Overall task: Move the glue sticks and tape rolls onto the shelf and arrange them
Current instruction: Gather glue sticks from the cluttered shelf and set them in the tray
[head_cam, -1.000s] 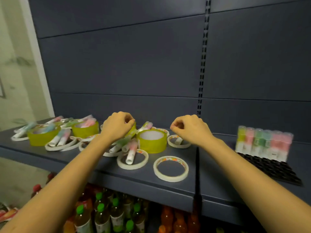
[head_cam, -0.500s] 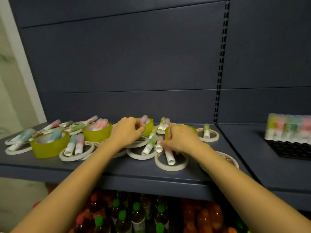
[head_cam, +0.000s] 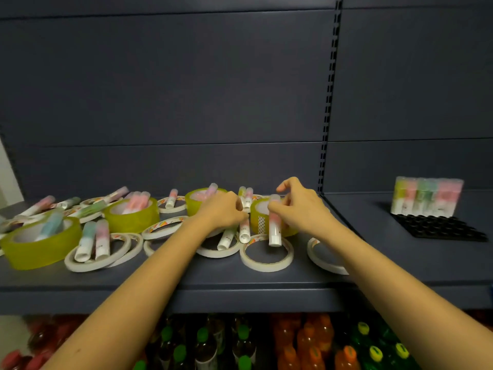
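Several glue sticks with pastel caps and several tape rolls lie scattered on the dark shelf (head_cam: 240, 279). My right hand (head_cam: 301, 206) pinches a pink-capped glue stick (head_cam: 274, 228) and holds it upright over a thin white tape roll (head_cam: 266, 256), in front of a yellow-green tape roll (head_cam: 260, 217). My left hand (head_cam: 224, 212) is curled over glue sticks (head_cam: 226, 237) lying in another white ring; what its fingers hold is hidden. Wide yellow-green rolls (head_cam: 40, 244) (head_cam: 132, 214) with sticks inside stand to the left.
A black tray (head_cam: 440, 227) with a row of upright glue sticks (head_cam: 426, 196) sits on the right shelf section. A slotted upright post (head_cam: 326, 129) divides the back panel. Bottled drinks (head_cam: 306, 343) fill the shelf below.
My right hand has lifted a pink glue stick from lying in the white ring to upright. The left hand shifted slightly right. The camera view has moved left and closer.
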Tool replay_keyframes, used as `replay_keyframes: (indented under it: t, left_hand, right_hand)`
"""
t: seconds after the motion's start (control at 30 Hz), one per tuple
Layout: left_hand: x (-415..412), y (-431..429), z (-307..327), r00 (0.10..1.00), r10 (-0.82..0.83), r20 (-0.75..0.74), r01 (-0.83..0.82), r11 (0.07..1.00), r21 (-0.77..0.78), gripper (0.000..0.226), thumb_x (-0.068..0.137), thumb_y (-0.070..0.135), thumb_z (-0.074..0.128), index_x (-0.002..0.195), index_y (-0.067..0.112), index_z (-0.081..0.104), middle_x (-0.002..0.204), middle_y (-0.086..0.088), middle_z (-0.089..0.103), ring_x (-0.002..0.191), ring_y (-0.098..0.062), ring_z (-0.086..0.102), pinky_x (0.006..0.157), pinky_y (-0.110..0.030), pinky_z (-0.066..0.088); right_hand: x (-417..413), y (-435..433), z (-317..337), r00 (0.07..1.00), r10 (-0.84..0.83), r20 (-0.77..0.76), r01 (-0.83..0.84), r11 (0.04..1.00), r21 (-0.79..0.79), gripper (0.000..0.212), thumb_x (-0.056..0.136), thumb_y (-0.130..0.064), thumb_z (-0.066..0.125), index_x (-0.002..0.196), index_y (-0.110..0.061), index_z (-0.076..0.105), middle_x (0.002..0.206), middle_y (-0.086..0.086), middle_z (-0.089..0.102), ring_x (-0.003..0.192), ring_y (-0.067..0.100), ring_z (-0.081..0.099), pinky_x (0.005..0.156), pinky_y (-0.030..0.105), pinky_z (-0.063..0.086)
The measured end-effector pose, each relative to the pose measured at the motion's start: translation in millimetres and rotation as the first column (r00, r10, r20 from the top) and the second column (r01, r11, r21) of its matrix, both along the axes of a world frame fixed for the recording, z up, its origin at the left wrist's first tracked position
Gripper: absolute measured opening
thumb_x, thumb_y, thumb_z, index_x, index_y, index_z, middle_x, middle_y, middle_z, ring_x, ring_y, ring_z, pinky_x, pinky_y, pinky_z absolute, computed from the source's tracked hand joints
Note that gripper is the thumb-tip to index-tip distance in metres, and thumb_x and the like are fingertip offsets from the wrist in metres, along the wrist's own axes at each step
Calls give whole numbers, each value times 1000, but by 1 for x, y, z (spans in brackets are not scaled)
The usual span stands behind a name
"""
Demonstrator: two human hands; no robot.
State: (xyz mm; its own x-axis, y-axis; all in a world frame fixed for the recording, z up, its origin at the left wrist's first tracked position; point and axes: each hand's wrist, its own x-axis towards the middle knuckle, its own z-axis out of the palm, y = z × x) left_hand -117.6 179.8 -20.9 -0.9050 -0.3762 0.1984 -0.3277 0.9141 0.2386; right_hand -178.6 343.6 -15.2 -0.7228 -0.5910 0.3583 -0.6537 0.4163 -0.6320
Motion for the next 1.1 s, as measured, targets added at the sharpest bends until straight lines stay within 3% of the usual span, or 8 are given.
replay_keyframes:
  t: [0.07, 0.23, 0.33, 0.5, 0.7, 0.87, 1.0, 1.1]
  left_hand:
    - [-8, 3, 2, 994, 9, 107, -9, 1000, -6, 22, 84, 31, 57, 86, 10, 63, 81, -7, 60, 92, -27, 57, 81, -36, 45]
    - [-20, 8, 6, 965, 52, 257, -51, 999, -10, 31, 86, 27, 52, 110, 8, 60, 109, -11, 61, 103, -28, 57, 87, -36, 46]
    - [-19, 11, 8, 969, 7, 249, -42, 990, 137, 18, 87, 22, 52, 97, 7, 55, 94, -9, 57, 90, -24, 54, 73, -29, 41]
    - [-14, 10, 8, 991, 12, 136, -54, 950, 308, 21, 88, 25, 53, 73, 10, 51, 68, 0, 46, 65, -11, 45, 54, -22, 32]
    - [-11, 2, 7, 985, 76, -157, -14, 932, 362, 35, 79, 29, 66, 96, -1, 66, 82, -8, 58, 78, -18, 52, 71, -30, 42]
    - [-1, 11, 19, 945, 33, -327, 117, 896, 429, 13, 77, 22, 70, 77, 9, 72, 82, 0, 67, 75, -7, 57, 69, -26, 44]
    - [2, 28, 36, 893, 38, -449, 202, 856, 476, 3, 74, 15, 73, 72, 14, 71, 78, -9, 70, 68, -14, 60, 69, -31, 49]
    - [-6, 53, 49, 848, 3, -531, 295, 828, 476, 4, 74, 11, 74, 76, 9, 71, 71, -11, 68, 58, -11, 60, 60, -18, 51]
  right_hand:
    - [0, 8, 0, 1000, -5, -2, 5, 1000, -25, 30, 85, -29, 60, 108, -18, 44, 88, 6, 65, 74, 18, 57, 68, 33, 45]
    - [-3, 22, 2, 999, -33, -8, 32, 998, -51, 26, 87, -29, 56, 108, -20, 44, 86, 3, 67, 80, 23, 63, 78, 38, 50]
    - [-4, 26, 3, 999, -53, 5, 53, 996, -72, 26, 90, -31, 53, 111, -19, 45, 86, 4, 66, 80, 23, 64, 79, 38, 52]
    - [-6, 28, -2, 997, -82, 4, 82, 992, -100, 23, 92, -33, 50, 110, -19, 46, 85, 4, 66, 79, 21, 65, 74, 33, 51]
    - [-9, 32, -2, 996, -86, 23, 89, 986, -141, 21, 93, -34, 50, 108, -19, 46, 85, 4, 64, 82, 22, 65, 78, 37, 54]
    - [-12, 43, -3, 998, -69, 6, 69, 983, -172, 20, 92, -33, 51, 107, -20, 50, 87, 4, 66, 84, 22, 64, 78, 36, 51]
    - [-22, 62, 0, 997, -70, -7, 67, 973, -219, 12, 89, -29, 55, 99, -21, 54, 86, 4, 66, 82, 23, 65, 71, 31, 48]
    - [-34, 81, 5, 996, -86, -22, 78, 967, -242, 11, 87, -28, 56, 96, -22, 55, 86, 4, 68, 84, 21, 66, 76, 34, 49]
